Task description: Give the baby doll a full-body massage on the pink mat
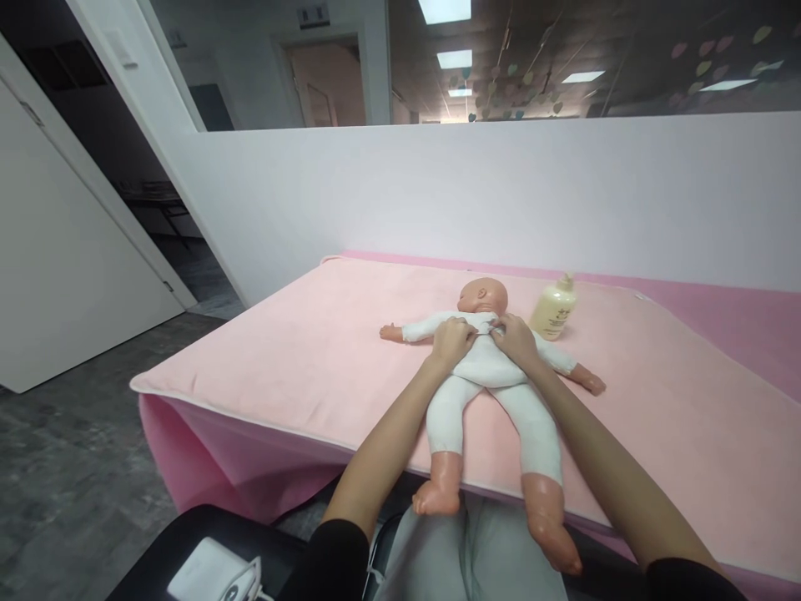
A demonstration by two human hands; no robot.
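A baby doll (494, 359) with a white cloth body and bare plastic head, hands and feet lies stretched out on a pink blanket (281, 351). Its head points away from me and is turned to the left; its feet hang over the near edge. My left hand (455, 340) rests on the left of its upper torso, fingers curled and pinching the white cloth. Opposite it, my right hand (516, 340) pinches the cloth on the right with thumb and fingers. The fingertips nearly meet at the middle and are partly hidden. A pale yellow pump bottle (553, 310) stands right of the doll's head.
The blanket covers a table against a white wall (469, 192) with a window above. A darker pink cloth (206, 459) hangs at the table's front left. Below, a white device with a cable (213, 572) lies on a black seat (168, 551). A white door (68, 242) stands at the left.
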